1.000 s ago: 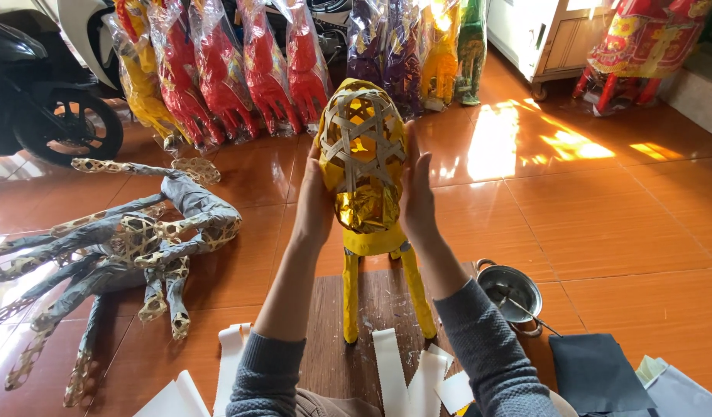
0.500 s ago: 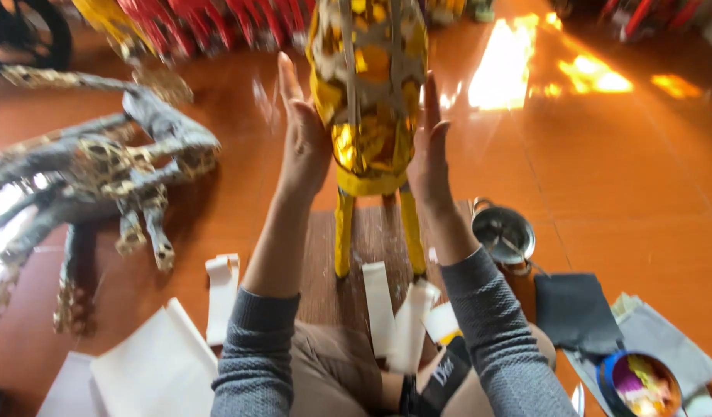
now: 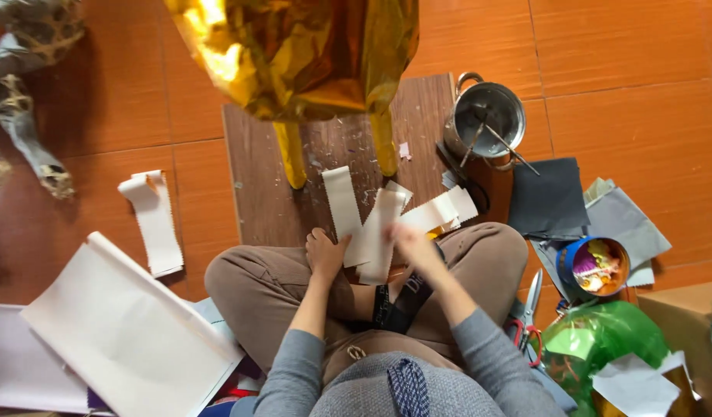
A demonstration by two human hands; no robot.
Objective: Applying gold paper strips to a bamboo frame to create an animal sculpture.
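Observation:
I sit cross-legged at a wooden board (image 3: 255, 201). My left hand (image 3: 325, 255) rests on my knee and pinches the lower end of a long white paper strip (image 3: 342, 202). Blurred by motion, my right hand (image 3: 414, 245) grips another white strip (image 3: 380, 232) from the overlapping pile on my lap. More strips (image 3: 442, 211) fan out to the right. A figure covered in gold foil (image 3: 294, 54) stands on the board on two yellow legs (image 3: 291, 158), just beyond my hands.
A metal pot (image 3: 491, 116) with sticks stands right of the board, beside dark cloth (image 3: 549, 199). A blue tub (image 3: 596, 266), scissors (image 3: 530, 305) and a green foil bag (image 3: 595, 340) lie right. White sheets (image 3: 124, 332), a loose strip (image 3: 153, 224) and a grey frame (image 3: 24, 131) lie left.
Both hands have left the sides of the gold figure and come down to the white strips on my lap. My view has tilted down from the figure to my legs.

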